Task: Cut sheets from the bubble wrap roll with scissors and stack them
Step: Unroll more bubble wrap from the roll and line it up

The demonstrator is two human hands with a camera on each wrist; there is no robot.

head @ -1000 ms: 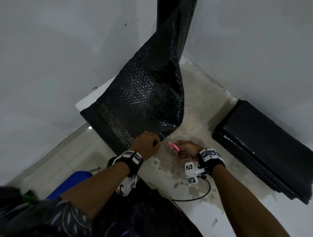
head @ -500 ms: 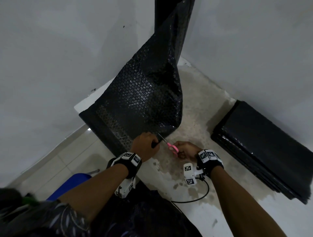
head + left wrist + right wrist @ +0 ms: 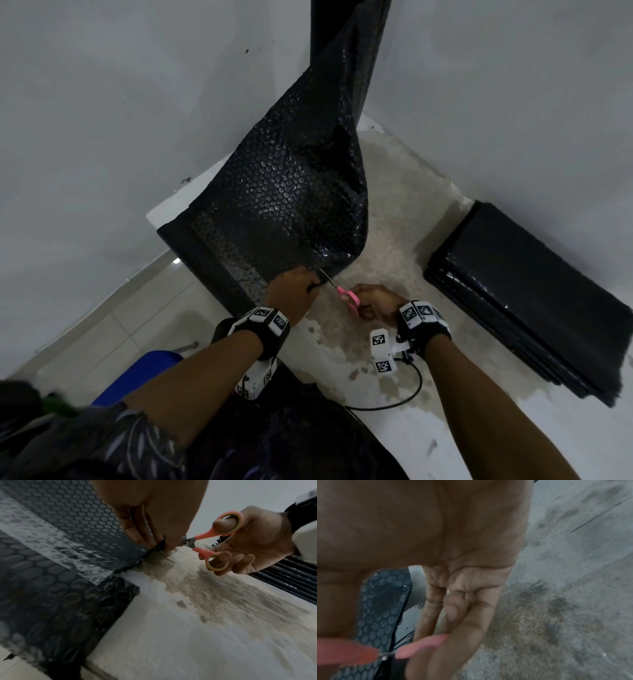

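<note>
A black bubble wrap roll (image 3: 346, 51) stands upright in the corner, and its loose sheet (image 3: 274, 212) hangs down over the worn tabletop (image 3: 394, 212). My left hand (image 3: 294, 291) pinches the sheet's (image 3: 72, 524) lower edge with fingers (image 3: 135, 530) and thumb. Pink-handled scissors (image 3: 346, 296) are in my right hand (image 3: 376, 303), thumb and fingers through the loops (image 3: 224, 522), blades at the sheet edge just right of my left hand. The right wrist view shows the pink handles (image 3: 419, 647) and the sheet (image 3: 382, 609) beyond them.
A stack of cut black sheets (image 3: 534, 294) lies at the right of the tabletop against the wall. White walls close in the corner behind the roll. A blue seat (image 3: 137, 373) and tiled floor (image 3: 102, 318) show at lower left. A black cable (image 3: 404, 394) loops below my right wrist.
Both hands and the scissors stay at the sheet's lower edge; the view has shifted only slightly. The sheet hangs much the same.
</note>
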